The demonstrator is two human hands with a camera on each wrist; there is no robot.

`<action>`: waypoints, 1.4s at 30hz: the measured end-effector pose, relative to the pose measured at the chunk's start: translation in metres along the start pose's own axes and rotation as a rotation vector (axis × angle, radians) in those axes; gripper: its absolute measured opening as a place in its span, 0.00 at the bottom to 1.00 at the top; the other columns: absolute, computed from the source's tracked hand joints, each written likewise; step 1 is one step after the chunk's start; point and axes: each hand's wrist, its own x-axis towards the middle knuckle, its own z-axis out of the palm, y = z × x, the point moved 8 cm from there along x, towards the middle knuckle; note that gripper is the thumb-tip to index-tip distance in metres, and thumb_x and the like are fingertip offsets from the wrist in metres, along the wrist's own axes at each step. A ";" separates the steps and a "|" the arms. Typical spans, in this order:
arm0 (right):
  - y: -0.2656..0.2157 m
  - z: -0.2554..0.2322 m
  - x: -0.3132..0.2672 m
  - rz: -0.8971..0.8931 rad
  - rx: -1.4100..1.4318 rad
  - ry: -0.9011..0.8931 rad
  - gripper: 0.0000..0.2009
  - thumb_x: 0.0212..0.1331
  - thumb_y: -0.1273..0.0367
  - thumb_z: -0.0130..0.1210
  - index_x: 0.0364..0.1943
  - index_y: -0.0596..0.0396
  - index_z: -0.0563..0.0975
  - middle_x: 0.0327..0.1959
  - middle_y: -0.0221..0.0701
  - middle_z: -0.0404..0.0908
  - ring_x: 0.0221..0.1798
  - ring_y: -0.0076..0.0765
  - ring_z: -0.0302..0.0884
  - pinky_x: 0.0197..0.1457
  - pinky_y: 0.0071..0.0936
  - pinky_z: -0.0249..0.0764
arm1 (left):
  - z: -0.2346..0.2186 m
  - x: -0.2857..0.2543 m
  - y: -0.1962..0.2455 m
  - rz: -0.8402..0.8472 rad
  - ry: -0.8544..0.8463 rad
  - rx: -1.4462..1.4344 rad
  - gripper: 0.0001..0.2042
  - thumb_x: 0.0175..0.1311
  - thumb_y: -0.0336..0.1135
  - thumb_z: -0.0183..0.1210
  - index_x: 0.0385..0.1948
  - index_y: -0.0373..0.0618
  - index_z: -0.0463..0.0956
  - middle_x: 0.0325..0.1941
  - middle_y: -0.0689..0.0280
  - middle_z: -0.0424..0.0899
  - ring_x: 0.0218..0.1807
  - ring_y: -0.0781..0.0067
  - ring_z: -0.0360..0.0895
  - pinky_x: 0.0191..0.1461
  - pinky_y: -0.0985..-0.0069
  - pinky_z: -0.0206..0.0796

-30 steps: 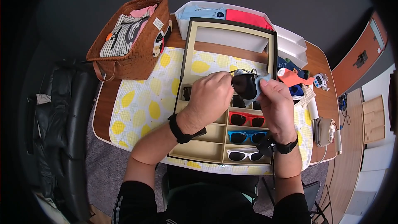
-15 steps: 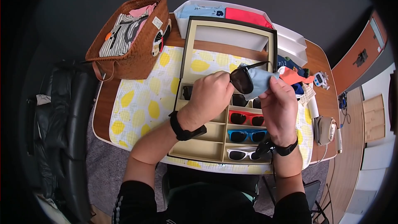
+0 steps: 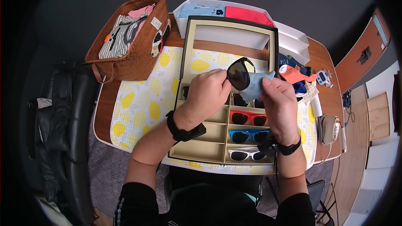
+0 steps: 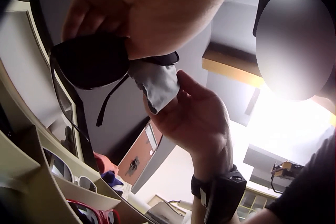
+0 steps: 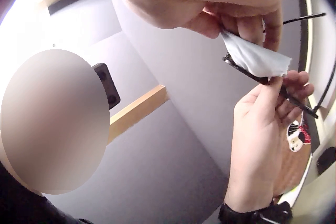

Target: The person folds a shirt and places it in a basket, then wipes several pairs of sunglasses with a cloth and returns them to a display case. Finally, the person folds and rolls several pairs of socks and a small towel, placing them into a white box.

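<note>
Black sunglasses (image 3: 238, 75) with dark lenses are held up above the display case (image 3: 209, 150), gripped at one lens end by the left hand (image 3: 206, 94). A light blue cloth (image 3: 255, 86) is pinched between thumb and fingers of the right hand (image 3: 279, 106). In the right wrist view the cloth (image 5: 257, 58) lies against the frame near the other lens. One temple arm (image 4: 110, 100) hangs unfolded in the left wrist view. Red sunglasses (image 3: 248, 118), blue sunglasses (image 3: 248, 136) and white sunglasses (image 3: 247, 154) lie in compartments below the hands.
The case's windowed lid (image 3: 189, 50) stands raised at the back. A woven basket (image 3: 138, 65) of clothes is at left, with a white bin (image 3: 181, 23) of folded clothes behind. Socks (image 3: 295, 74), a small timer (image 3: 321, 78) and a beige pouch (image 3: 328, 129) lie at right.
The sunglasses have turned and risen a little, their lens now facing more upward. The cloth, bunched behind the lens a second ago, was drawn out rightward and now sits against the frame again.
</note>
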 end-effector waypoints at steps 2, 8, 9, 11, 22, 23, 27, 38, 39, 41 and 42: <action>0.000 0.001 0.000 0.013 0.003 0.007 0.14 0.74 0.66 0.54 0.34 0.62 0.83 0.30 0.25 0.83 0.33 0.15 0.72 0.40 0.17 0.66 | 0.000 -0.001 0.004 0.005 -0.004 0.023 0.07 0.62 0.28 0.56 0.24 0.36 0.73 0.27 0.51 0.80 0.32 0.43 0.79 0.36 0.53 0.72; 0.010 0.002 0.003 0.032 0.178 -0.004 0.12 0.73 0.67 0.53 0.34 0.60 0.82 0.29 0.25 0.82 0.33 0.17 0.74 0.41 0.16 0.67 | 0.007 -0.007 0.011 0.056 -0.016 0.029 0.07 0.61 0.28 0.58 0.24 0.37 0.72 0.26 0.52 0.79 0.30 0.45 0.79 0.35 0.55 0.72; 0.011 0.003 0.003 0.017 0.224 0.008 0.12 0.73 0.67 0.53 0.34 0.60 0.82 0.29 0.25 0.83 0.33 0.17 0.74 0.41 0.17 0.68 | 0.006 -0.007 0.013 0.076 -0.007 0.039 0.07 0.61 0.28 0.58 0.24 0.37 0.72 0.26 0.53 0.79 0.30 0.45 0.79 0.34 0.55 0.72; 0.011 0.002 0.001 0.003 0.270 0.021 0.12 0.73 0.68 0.53 0.34 0.60 0.82 0.29 0.26 0.83 0.33 0.18 0.75 0.41 0.17 0.68 | 0.005 -0.006 0.015 0.097 0.001 0.048 0.07 0.61 0.28 0.58 0.23 0.38 0.72 0.26 0.53 0.79 0.29 0.46 0.79 0.34 0.55 0.72; -0.010 0.000 -0.007 -0.047 0.254 0.074 0.12 0.73 0.68 0.53 0.33 0.60 0.82 0.30 0.27 0.83 0.34 0.19 0.77 0.42 0.18 0.72 | 0.006 -0.004 0.006 0.092 0.019 0.052 0.07 0.60 0.27 0.58 0.23 0.37 0.72 0.26 0.52 0.79 0.30 0.46 0.79 0.34 0.55 0.72; -0.012 0.000 -0.008 -0.056 0.220 0.081 0.12 0.73 0.68 0.53 0.33 0.60 0.82 0.30 0.27 0.83 0.34 0.19 0.77 0.42 0.18 0.71 | 0.005 -0.003 0.005 0.087 0.024 0.047 0.07 0.60 0.27 0.57 0.23 0.37 0.72 0.26 0.52 0.79 0.30 0.45 0.79 0.34 0.55 0.72; -0.011 -0.004 -0.006 -0.049 0.166 0.064 0.12 0.73 0.68 0.54 0.33 0.60 0.82 0.30 0.25 0.83 0.34 0.18 0.76 0.42 0.17 0.70 | 0.000 -0.001 0.005 0.080 0.034 0.046 0.07 0.60 0.28 0.57 0.23 0.37 0.72 0.27 0.52 0.79 0.31 0.44 0.79 0.35 0.54 0.72; 0.001 0.002 0.001 0.004 0.052 -0.023 0.13 0.73 0.67 0.53 0.34 0.60 0.83 0.28 0.23 0.82 0.31 0.14 0.71 0.37 0.17 0.63 | 0.001 -0.003 0.006 0.067 -0.003 0.058 0.03 0.62 0.26 0.57 0.32 0.37 0.78 0.29 0.54 0.80 0.32 0.46 0.80 0.34 0.58 0.71; 0.001 0.003 0.002 0.004 0.052 -0.021 0.13 0.73 0.67 0.53 0.34 0.60 0.83 0.28 0.23 0.82 0.31 0.14 0.71 0.37 0.17 0.63 | 0.000 -0.004 0.009 0.082 0.003 0.077 0.03 0.62 0.26 0.57 0.31 0.37 0.77 0.29 0.54 0.80 0.31 0.46 0.80 0.34 0.58 0.71; 0.003 0.004 0.003 0.011 0.050 -0.008 0.13 0.73 0.67 0.53 0.33 0.60 0.83 0.27 0.23 0.81 0.30 0.15 0.70 0.37 0.17 0.63 | 0.000 -0.004 0.011 0.093 0.010 0.091 0.03 0.62 0.26 0.57 0.30 0.37 0.77 0.29 0.54 0.80 0.31 0.46 0.80 0.34 0.58 0.71; 0.004 0.002 0.004 0.011 0.050 -0.006 0.13 0.73 0.67 0.53 0.33 0.60 0.83 0.27 0.23 0.81 0.30 0.15 0.70 0.37 0.17 0.63 | 0.000 -0.004 0.012 0.105 0.018 0.106 0.03 0.61 0.26 0.57 0.30 0.37 0.76 0.29 0.54 0.80 0.31 0.46 0.79 0.33 0.57 0.70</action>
